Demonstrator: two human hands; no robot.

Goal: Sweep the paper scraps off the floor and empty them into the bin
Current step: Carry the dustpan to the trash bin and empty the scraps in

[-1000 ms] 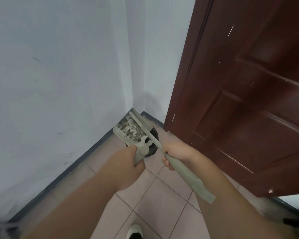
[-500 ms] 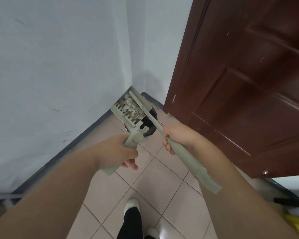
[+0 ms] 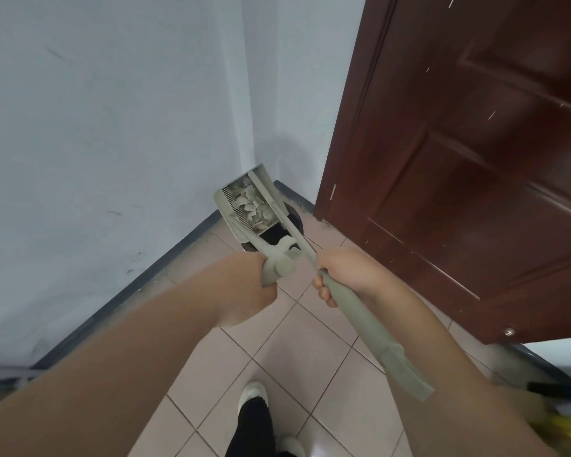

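Note:
A grey-green dustpan (image 3: 226, 206) with a toothed edge is held up, tilted, over a black bin (image 3: 274, 235) in the room's corner. White paper scraps (image 3: 249, 204) lie heaped inside the pan. My left hand (image 3: 244, 285) grips the dustpan's handle just below the pan. My right hand (image 3: 340, 275) grips the grey broom handle (image 3: 370, 328), which runs from lower right up across the pan's right side. The broom's head is hidden behind the pan. Most of the bin is covered by the pan and the handles.
A dark brown door (image 3: 459, 159) stands close on the right. White walls (image 3: 112, 127) meet at the corner behind the bin. Pinkish floor tiles (image 3: 294, 357) lie below, with my shoe (image 3: 253, 395) on them. Something yellow (image 3: 567, 433) shows at the lower right edge.
The view has tilted further down, showing my leg and shoe. My left hand has turned on the dustpan handle. The pan still hangs over the bin with scraps in it.

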